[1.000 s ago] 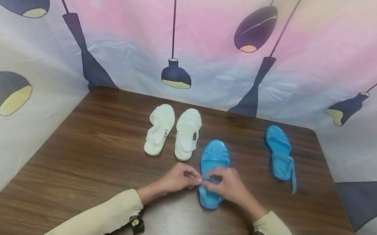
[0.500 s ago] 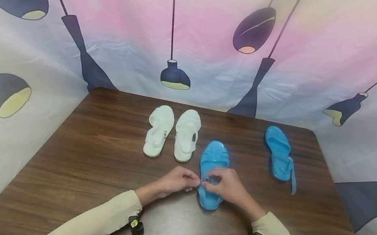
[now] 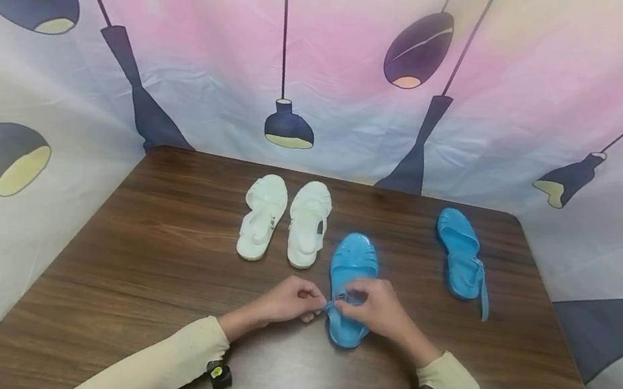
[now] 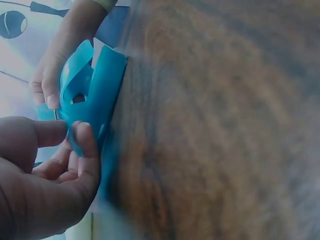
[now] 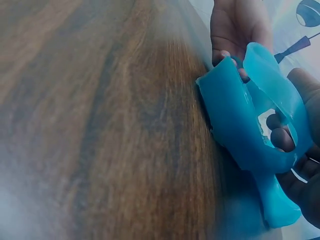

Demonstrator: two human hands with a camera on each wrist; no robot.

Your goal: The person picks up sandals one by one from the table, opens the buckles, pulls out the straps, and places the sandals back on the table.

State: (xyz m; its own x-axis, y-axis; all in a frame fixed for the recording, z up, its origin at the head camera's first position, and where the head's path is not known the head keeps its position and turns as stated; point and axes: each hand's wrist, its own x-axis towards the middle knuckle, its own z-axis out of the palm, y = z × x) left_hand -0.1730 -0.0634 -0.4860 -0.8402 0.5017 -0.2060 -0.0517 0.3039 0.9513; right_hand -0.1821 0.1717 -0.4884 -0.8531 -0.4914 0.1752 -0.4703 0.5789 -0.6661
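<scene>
A blue jelly sandal (image 3: 357, 254) lies on the table, toe pointing away, with both hands at its ankle strap. My left hand (image 3: 292, 299) pinches the free end of the strap (image 3: 328, 305) between thumb and index finger at the sandal's left side. Opposite it, my right hand (image 3: 380, 307) reaches over the sandal and grips the strap beside the small metal buckle (image 4: 56, 114). In the right wrist view, the heel cup (image 5: 227, 117) faces the camera and fingertips (image 5: 281, 140) of my right hand show through the side opening. The sandal's middle is partly hidden under that hand.
Two white sandals (image 3: 263, 217) stand side by side at the back, left of the blue one. Another blue sandal (image 3: 463, 256), its strap hanging loose, lies at the right. A lamp-printed cloth (image 3: 220, 37) hangs behind the brown wooden table (image 3: 155, 251).
My left hand has moved slightly left and down, away from the right hand, and more of the pinched strap end shows between them. The right hand stays in place.
</scene>
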